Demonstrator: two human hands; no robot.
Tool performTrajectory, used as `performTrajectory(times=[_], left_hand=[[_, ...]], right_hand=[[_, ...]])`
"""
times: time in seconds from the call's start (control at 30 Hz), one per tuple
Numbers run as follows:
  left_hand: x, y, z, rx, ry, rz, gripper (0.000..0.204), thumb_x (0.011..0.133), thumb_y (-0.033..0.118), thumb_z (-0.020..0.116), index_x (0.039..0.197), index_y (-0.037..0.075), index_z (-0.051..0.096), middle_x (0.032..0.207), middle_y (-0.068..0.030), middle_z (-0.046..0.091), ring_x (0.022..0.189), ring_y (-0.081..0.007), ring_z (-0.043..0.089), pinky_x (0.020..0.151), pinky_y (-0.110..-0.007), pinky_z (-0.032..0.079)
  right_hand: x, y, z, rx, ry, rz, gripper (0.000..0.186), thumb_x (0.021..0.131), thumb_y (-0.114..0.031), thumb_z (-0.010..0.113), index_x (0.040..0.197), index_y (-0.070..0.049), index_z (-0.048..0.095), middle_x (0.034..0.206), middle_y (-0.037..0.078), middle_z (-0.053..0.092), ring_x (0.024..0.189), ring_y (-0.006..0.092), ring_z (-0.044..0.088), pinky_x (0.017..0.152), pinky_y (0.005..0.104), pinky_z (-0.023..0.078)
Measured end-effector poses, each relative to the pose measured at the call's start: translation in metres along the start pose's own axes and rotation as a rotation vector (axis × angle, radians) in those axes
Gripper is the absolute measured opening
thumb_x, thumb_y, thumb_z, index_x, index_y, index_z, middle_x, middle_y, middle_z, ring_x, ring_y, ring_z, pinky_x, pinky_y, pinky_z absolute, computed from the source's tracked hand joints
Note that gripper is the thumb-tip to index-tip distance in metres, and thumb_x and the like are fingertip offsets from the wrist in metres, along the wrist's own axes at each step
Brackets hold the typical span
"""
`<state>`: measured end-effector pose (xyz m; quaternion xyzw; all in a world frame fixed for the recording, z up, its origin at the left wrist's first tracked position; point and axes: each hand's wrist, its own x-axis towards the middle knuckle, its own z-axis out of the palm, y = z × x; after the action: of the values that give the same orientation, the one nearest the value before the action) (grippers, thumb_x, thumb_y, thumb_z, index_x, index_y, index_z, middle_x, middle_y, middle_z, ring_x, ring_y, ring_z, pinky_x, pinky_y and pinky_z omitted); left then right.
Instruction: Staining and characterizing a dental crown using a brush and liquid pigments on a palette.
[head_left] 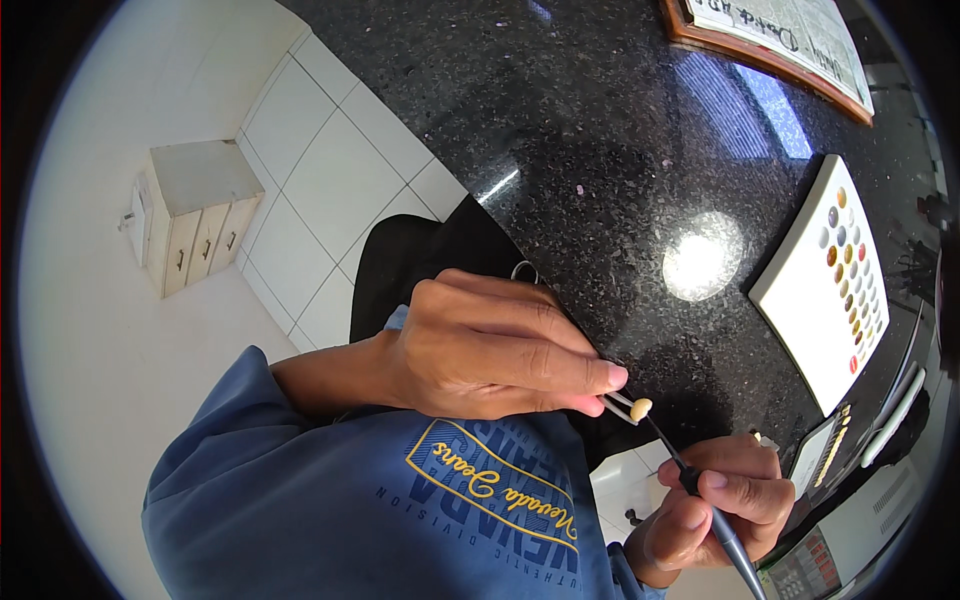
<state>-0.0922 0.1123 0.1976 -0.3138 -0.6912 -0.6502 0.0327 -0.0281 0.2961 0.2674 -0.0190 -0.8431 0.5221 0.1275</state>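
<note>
My left hand (pixel 500 345) is closed around metal forceps (pixel 618 405), whose ring handle (pixel 525 268) shows beyond the knuckles. Between the forceps' tips sits a small yellowish tooth crown (pixel 641 409). A slim brush-like tool (pixel 728 540) with a grey handle and dark, fine front end is pinched in my right hand (pixel 735 500). Its point meets the crown or lies just beside it; I cannot tell which. Both hands are in front of my blue shirt, by the counter's near edge.
On the black speckled counter (pixel 570 130) lies a white palette (pixel 790 290) with rows of coloured dots. A wood-edged board (pixel 690 35) with paper is at the far right. Near my right hand are a tray of tooth-like pieces (pixel 825 450) and a keypad device (pixel 805 570). A drawer cabinet (pixel 200 220) stands left.
</note>
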Motion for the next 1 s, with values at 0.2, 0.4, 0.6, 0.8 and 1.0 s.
performTrajectory(times=[0.2, 0.4, 0.6, 0.8, 1.0], left_hand=[[0.0006, 0.0011, -0.0006, 0.004, 0.0, -0.009, 0.037, 0.059, 0.008, 0.082, 0.093, 0.004, 0.069, 0.072, -0.0071, 0.068, 0.05, -0.0121, 0.061, 0.041, -0.019, 0.046], [0.0021, 0.0032, -0.0037, 0.028, -0.045, -0.026, 0.039, 0.059, 0.008, 0.083, 0.095, 0.005, 0.069, 0.074, -0.0062, 0.068, 0.052, -0.0125, 0.062, 0.042, -0.02, 0.047], [0.0021, 0.003, -0.003, 0.027, -0.038, -0.024, 0.039, 0.059, 0.008, 0.083, 0.095, 0.005, 0.069, 0.074, -0.006, 0.068, 0.052, -0.0127, 0.062, 0.042, -0.02, 0.047], [0.0021, 0.0036, -0.0046, 0.036, -0.06, -0.029, 0.04, 0.059, 0.008, 0.083, 0.096, 0.005, 0.068, 0.075, -0.0058, 0.068, 0.053, -0.0127, 0.062, 0.043, -0.02, 0.047], [0.0033, 0.0037, -0.005, 0.037, -0.061, -0.023, 0.042, 0.059, 0.008, 0.083, 0.097, 0.005, 0.068, 0.075, -0.0055, 0.068, 0.053, -0.0129, 0.062, 0.043, -0.02, 0.047]], right_hand=[[0.0006, 0.0001, -0.001, -0.019, -0.018, 0.002, 0.03, 0.083, -0.033, 0.066, 0.083, -0.008, 0.05, 0.059, 0.006, 0.053, 0.049, 0.0112, 0.051, 0.047, 0.019, 0.035], [-0.0001, -0.001, 0.0, -0.036, -0.002, 0.009, 0.03, 0.083, -0.033, 0.066, 0.084, -0.009, 0.049, 0.059, 0.006, 0.052, 0.049, 0.0113, 0.051, 0.047, 0.0196, 0.035], [0.0003, 0.0, 0.0, -0.038, -0.001, -0.002, 0.03, 0.083, -0.034, 0.066, 0.083, -0.009, 0.049, 0.059, 0.006, 0.052, 0.049, 0.0112, 0.051, 0.047, 0.02, 0.034], [-0.0005, -0.0001, 0.001, -0.017, 0.005, -0.009, 0.031, 0.083, -0.034, 0.066, 0.083, -0.009, 0.049, 0.058, 0.005, 0.052, 0.048, 0.0113, 0.05, 0.047, 0.0202, 0.035], [-0.0007, -0.0015, 0.0017, -0.024, 0.012, 0.01, 0.032, 0.082, -0.034, 0.067, 0.082, -0.009, 0.048, 0.059, 0.005, 0.05, 0.048, 0.0114, 0.051, 0.045, 0.0199, 0.035]])
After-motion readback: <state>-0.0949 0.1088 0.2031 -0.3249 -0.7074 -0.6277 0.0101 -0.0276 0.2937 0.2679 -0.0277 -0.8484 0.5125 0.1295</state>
